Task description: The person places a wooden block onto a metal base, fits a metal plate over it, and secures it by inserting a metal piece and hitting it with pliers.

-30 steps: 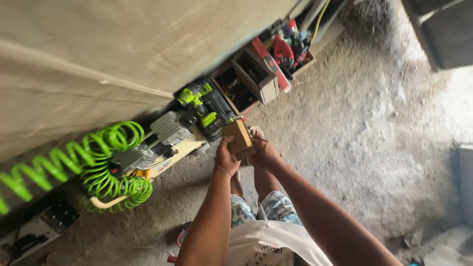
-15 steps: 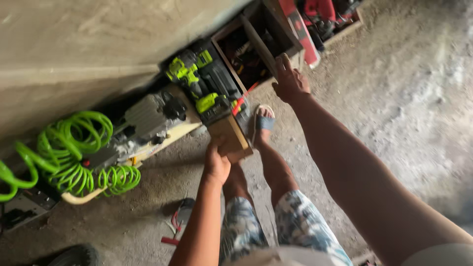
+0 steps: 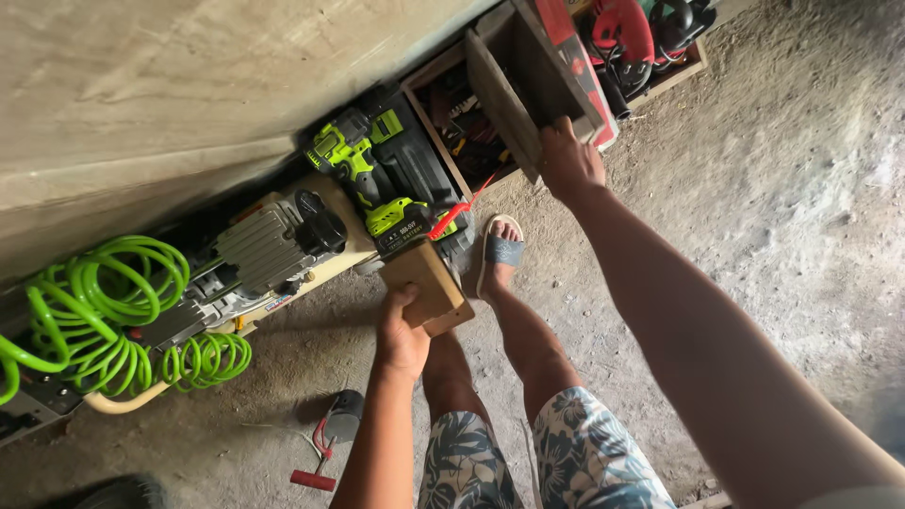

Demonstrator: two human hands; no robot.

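Note:
My left hand (image 3: pixel 401 332) grips a small rectangular wooden block (image 3: pixel 426 286), held low over the dirt floor in front of my knees. My right hand (image 3: pixel 568 162) is stretched forward with its fingers on the wooden edge of an open wooden toolbox (image 3: pixel 498 104) that stands on the ground by the wall. Inside that box lie several dark tools, mostly in shadow. My sandalled foot (image 3: pixel 500 252) is planted just in front of the box.
A green-and-black cordless drill (image 3: pixel 356 160) lies on its case next to the box. Left of it sit an air compressor (image 3: pixel 267 247) and a coiled green hose (image 3: pixel 104 319). A red power saw (image 3: pixel 623 32) rests at the top. A red-handled tool (image 3: pixel 320 452) lies on the floor.
My right hand has let go of the block and reached forward to the toolbox edge. My left hand keeps the block, lower and nearer my knees. The view has moved closer to the tools.

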